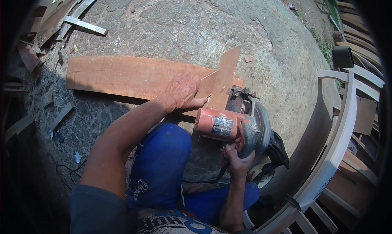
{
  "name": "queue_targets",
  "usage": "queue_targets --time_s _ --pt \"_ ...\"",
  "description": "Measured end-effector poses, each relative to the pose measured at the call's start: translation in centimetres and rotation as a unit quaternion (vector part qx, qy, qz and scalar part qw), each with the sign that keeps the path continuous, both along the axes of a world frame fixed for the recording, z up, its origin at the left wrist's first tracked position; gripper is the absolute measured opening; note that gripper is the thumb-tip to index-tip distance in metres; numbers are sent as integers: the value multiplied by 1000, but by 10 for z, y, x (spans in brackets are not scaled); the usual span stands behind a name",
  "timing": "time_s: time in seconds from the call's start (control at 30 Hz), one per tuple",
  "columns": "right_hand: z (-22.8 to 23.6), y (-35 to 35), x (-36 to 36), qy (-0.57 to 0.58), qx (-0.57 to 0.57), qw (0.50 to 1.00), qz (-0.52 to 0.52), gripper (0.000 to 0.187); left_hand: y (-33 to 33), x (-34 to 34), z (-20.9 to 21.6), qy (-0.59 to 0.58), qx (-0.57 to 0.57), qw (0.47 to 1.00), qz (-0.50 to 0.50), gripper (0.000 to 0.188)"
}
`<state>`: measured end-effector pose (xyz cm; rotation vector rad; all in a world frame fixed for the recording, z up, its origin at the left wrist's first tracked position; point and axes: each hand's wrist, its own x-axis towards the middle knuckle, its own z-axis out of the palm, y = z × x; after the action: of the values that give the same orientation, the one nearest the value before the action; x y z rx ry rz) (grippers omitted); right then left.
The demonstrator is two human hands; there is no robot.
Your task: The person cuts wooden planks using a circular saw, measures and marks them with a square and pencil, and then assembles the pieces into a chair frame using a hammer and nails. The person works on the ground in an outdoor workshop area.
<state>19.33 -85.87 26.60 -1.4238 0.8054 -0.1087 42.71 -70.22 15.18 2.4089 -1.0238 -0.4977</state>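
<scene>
My right hand (239, 158) is wrapped round the rear handle of an orange-red circular saw (218, 123), whose grey blade guard (261, 123) is on the right. The saw's base meets the right end of a long reddish-brown wooden board (122, 76) lying across in front of me. Against the saw's front, a narrower flat wooden strip (226, 74) crosses that board at an angle. My left hand (185, 91) grips the board just left of the strip, its thumb along the near edge; the other fingertips are hidden. The saw blade cannot be seen.
Wood offcuts (61, 19) are heaped at the far left. A curved pale wooden frame (339, 152) stands at the right, with more curved pieces behind it. A black cord (204, 181) runs on the rough concrete ground (163, 25). My blue-trousered knee (167, 144) is close to the board.
</scene>
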Motion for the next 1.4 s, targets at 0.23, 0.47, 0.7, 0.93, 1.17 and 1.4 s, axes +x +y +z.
queue_targets --time_s 0.23,0.47,0.7,0.93,1.17,1.4 --pt "-2 -3 7 1 5 1000 -1 30 -2 0 3 10 11 1000 -1 64" --pt "-7 -8 11 -1 -2 1000 -2 31 1 0 -4 -39 -2 999 -13 69" --pt "-4 -11 25 -5 -12 1000 -2 27 1 1 -11 -45 -13 998 -31 73" --pt "1 -17 45 -8 17 1000 -12 22 1 1 -15 -50 -4 998 -27 69" --pt "-16 -32 70 -52 -58 997 14 17 0 0 -20 -24 24 999 -24 68" --pt "-22 -47 117 -114 -74 991 18 20 5 0 -5 -24 9 1000 -18 62"
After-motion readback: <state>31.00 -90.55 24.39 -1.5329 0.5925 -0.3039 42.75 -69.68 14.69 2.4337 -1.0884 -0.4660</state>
